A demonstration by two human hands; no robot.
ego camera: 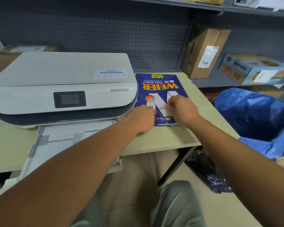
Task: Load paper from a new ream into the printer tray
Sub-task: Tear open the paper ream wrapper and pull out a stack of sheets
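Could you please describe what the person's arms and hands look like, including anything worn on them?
Both arms are bare for all of their visible length: no sleeve shows on either one. The left hand and the right hand wear no gloves, and I see no watch, bracelet or ring, though the fingers are partly hidden. Grey-green trousers show at the knees below.

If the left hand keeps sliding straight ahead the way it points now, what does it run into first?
Likely nothing solid soon: the left hand already rests on the blue ream and points up its wrapper toward the pegboard wall. The printer sits close beside its path; depth is unclear.
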